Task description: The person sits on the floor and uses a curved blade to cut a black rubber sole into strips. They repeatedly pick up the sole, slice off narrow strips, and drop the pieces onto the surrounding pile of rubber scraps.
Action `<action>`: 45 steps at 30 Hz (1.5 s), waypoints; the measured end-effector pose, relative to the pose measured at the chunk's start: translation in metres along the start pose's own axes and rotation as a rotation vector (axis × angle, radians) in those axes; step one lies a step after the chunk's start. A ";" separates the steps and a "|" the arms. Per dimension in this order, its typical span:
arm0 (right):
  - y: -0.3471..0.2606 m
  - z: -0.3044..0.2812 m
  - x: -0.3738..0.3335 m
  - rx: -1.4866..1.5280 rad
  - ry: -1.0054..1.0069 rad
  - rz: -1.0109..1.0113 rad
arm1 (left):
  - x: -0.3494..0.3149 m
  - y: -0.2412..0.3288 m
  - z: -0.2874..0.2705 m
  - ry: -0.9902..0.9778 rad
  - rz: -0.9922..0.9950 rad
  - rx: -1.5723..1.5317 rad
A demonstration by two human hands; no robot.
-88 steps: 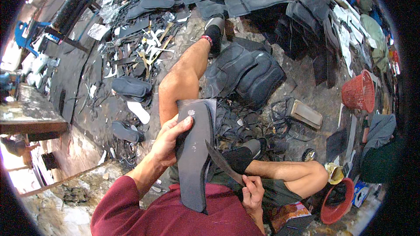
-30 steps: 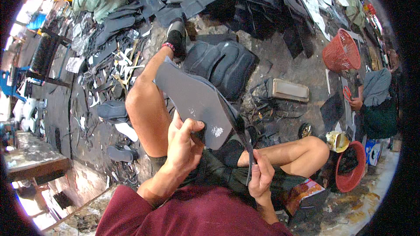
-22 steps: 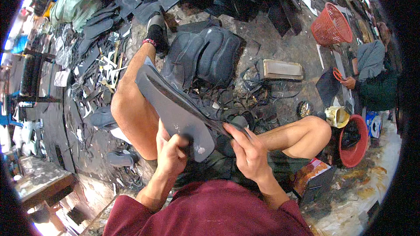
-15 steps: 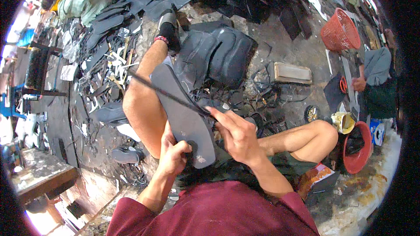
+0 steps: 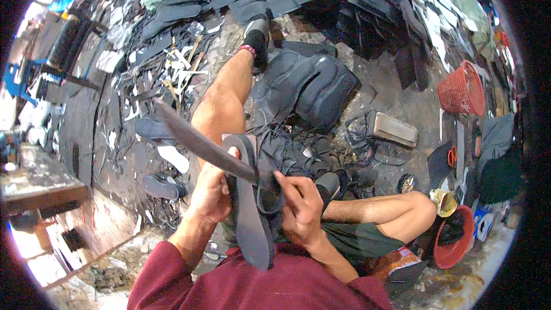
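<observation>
My left hand point(image 5: 211, 192) grips a dark grey sandal sole point(image 5: 251, 229) along its upper left edge, with the thumb near the top. The lower end of the sole points at my body. My right hand point(image 5: 303, 206) is closed around what looks like a long knife point(image 5: 198, 140), its slightly curved blade crossing over the sole and pointing up and left. The handle is hidden in the fingers. A thin black strip point(image 5: 278, 204) curls in a loop between the sole and my right hand.
Dark moulded sole sheets point(image 5: 310, 89) lie ahead of my legs. Scraps point(image 5: 181, 63) litter the floor at left, near loose soles point(image 5: 163, 186). A whitish block point(image 5: 396, 129), a red basket point(image 5: 462, 89), orange-handled scissors point(image 5: 452, 157) and a red basin point(image 5: 456, 238) stand at right.
The sole has been turned and drawn closer to my body. My left hand now holds its upper part. The blade shows broader, and the whole view has shifted.
</observation>
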State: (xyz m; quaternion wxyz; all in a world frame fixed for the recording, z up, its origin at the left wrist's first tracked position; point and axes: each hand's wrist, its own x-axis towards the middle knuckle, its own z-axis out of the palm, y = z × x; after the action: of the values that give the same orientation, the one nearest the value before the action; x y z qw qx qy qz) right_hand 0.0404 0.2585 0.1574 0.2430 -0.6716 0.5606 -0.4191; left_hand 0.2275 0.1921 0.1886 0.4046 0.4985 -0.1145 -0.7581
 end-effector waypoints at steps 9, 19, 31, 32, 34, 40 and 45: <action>0.033 -0.026 -0.068 -0.103 -0.036 0.094 | -0.007 0.006 0.006 -0.193 -0.012 0.036; 0.018 -0.088 0.084 -0.026 -0.521 -0.007 | 0.004 0.020 0.016 -0.310 -0.063 0.401; 0.046 -0.105 0.117 0.213 -0.739 0.063 | 0.029 0.023 0.001 -0.812 -0.242 0.589; 0.036 -0.124 0.100 0.210 -0.585 0.121 | 0.033 0.021 -0.016 -0.863 -0.333 0.362; 0.011 -0.129 0.072 0.300 -0.287 0.274 | 0.025 0.006 -0.035 -0.808 -0.132 -0.083; -0.006 -0.065 0.033 0.086 0.257 0.141 | 0.023 -0.030 0.118 -0.146 0.353 -0.186; 0.038 -0.058 -0.058 -0.087 0.210 0.172 | 0.009 -0.026 0.118 -0.033 0.206 -0.139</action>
State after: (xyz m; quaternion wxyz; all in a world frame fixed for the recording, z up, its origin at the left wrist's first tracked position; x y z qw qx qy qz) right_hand -0.0300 0.3128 0.1412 0.1888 -0.5833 0.6561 -0.4400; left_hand 0.1130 0.1757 0.2236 0.5122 0.4423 -0.1189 -0.7266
